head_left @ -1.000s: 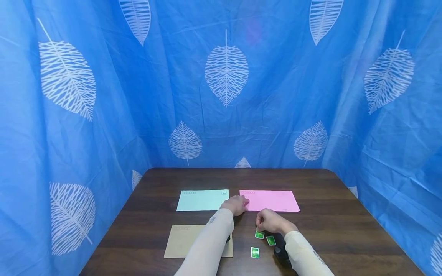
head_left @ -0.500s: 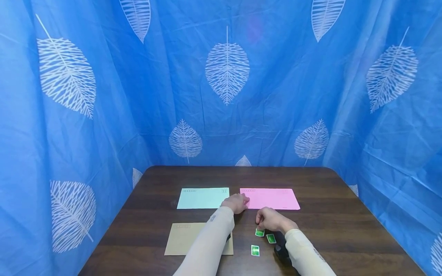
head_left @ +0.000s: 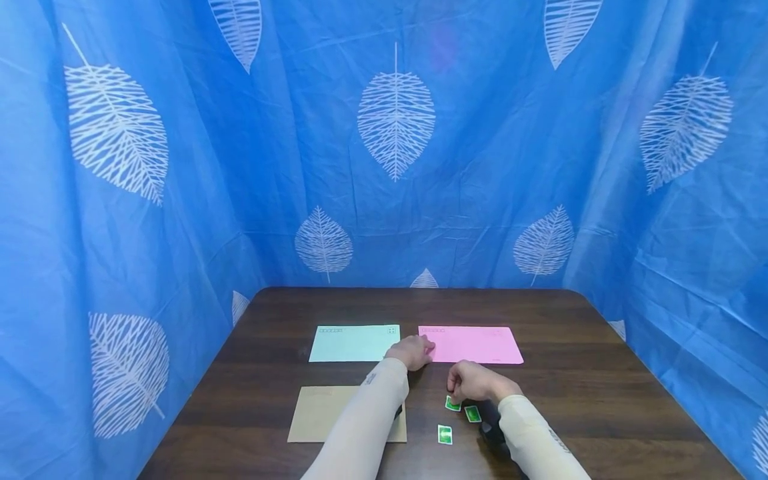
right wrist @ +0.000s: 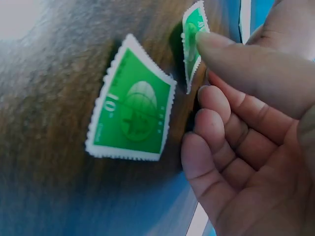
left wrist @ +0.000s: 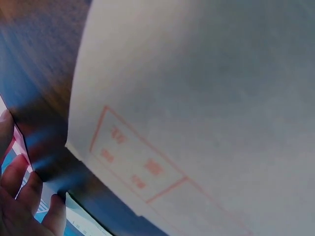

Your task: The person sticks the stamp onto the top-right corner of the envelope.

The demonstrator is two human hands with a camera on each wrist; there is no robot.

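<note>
Fingers [right wrist: 197,152], right hand [head_left: 477,383]: curled at stamp [right wrist: 191,44] before pink envelope [head_left: 477,345], pinch unclear; left hand [head_left: 413,352], fingers parted, at envelope's edge; step seemingly pickup, next needing firm pinch.

number "10" on a green stamp [right wrist: 135,110], boxed red print [left wrist: 152,167] on an envelope [left wrist: 197,88], too blurred to read

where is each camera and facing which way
Head: worn there, facing forward and down at the table; left hand, right hand and sleeves show.
Left wrist: worn there, facing the brown envelope; left hand at lower left.
Right wrist: worn there, facing two stamps; right hand at right.
Head and right wrist share stamps and right hand.
</note>
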